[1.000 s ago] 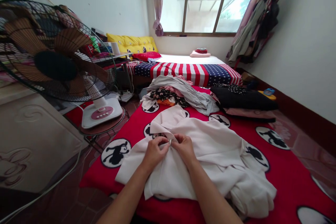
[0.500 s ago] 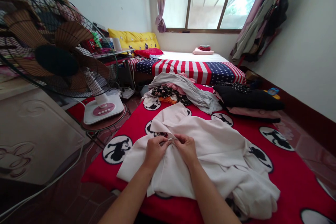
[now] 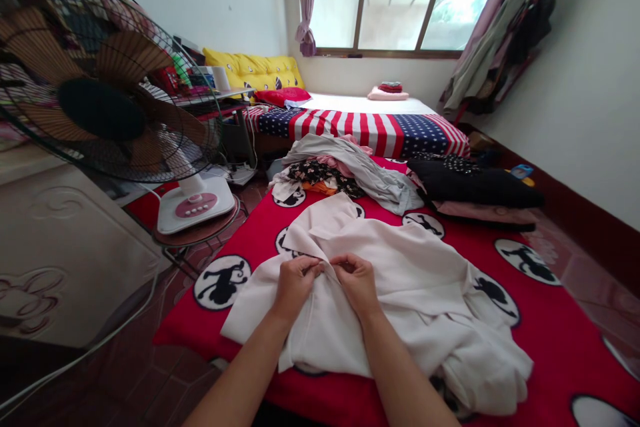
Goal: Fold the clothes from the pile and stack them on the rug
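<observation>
A cream-white collared garment [image 3: 410, 273], which looks like a shirt or jacket, lies spread over a red blanket [image 3: 200, 327] with black-and-white round prints. My left hand [image 3: 297, 280] pinches the front edge of the garment just below its collar. Close beside it, my right hand [image 3: 356, 280] pinches the facing edge, fingertips bent inward. The two hands almost touch. Whatever small fastening lies between the fingertips is hidden. One sleeve sits crumpled at the lower right.
Beyond the garment lies a heap of loose clothes [image 3: 345, 167]. Folded dark clothes [image 3: 475, 183] are stacked at the right. A fan [image 3: 195, 203] stands on a stool at the left. Farther back is a bed with a flag-patterned cover [image 3: 350, 133].
Both hands stay at the garment's front below the collar. The fingers have shifted slightly, and the pale edge seen between the fingertips is now less visible. The view has tilted a little.
</observation>
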Tool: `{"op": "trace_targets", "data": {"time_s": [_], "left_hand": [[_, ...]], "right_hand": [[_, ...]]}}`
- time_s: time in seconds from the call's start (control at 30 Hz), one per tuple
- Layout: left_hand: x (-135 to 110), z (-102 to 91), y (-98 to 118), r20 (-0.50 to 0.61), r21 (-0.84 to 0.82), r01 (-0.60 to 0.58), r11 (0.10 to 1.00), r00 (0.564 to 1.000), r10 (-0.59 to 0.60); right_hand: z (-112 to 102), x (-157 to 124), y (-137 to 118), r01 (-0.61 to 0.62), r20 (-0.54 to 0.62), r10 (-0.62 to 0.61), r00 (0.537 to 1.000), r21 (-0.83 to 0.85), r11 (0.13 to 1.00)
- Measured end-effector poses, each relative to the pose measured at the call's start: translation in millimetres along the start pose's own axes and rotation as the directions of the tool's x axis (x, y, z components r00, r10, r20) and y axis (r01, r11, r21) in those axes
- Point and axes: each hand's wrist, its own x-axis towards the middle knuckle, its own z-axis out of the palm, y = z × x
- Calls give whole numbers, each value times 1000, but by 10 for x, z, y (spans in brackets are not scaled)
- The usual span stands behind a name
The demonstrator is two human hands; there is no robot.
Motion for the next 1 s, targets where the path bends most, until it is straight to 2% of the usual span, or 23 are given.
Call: {"op": "trace_targets", "data": {"time_s": [0.23, 0.33, 0.47, 0.53, 0.63, 0.7, 0.77, 0.9, 1.0], "left_hand": [[-12, 3, -34, 44, 2, -59, 998, 997, 59], [-14, -2, -18, 73, -2, -91, 996, 993, 91], [-18, -16, 69, 84, 40, -89, 995, 993, 86], [-23, -16, 108, 45, 96, -75, 993, 996, 71], [-37, -1, 120, -45, 168, -75, 983, 995, 84], [-49, 12, 102, -58, 179, -92, 980, 993, 104], [-57, 20, 74, -62, 148, -82, 986, 994, 92], [-54, 10, 26, -112, 33, 30, 999, 993, -26], [-42, 8, 9, -113, -68, 105, 992, 987, -112]], "right_hand": [[42, -18, 14, 65, 4, -65, 998, -17, 998], [55, -44, 23, 169, 8, -170, 985, -130, 977], [82, -96, 19, 303, -14, -333, 943, -379, 874], [105, -116, 11, 355, 0, -400, 916, -462, 813], [140, -124, 12, 429, 35, -483, 875, -520, 739], [154, -119, 22, 451, 47, -506, 861, -530, 718], [157, -112, 30, 454, 42, -509, 859, -523, 722], [144, -105, 8, 443, 20, -494, 869, -472, 762], [137, -98, -14, 386, -24, -419, 908, -347, 855]]}}
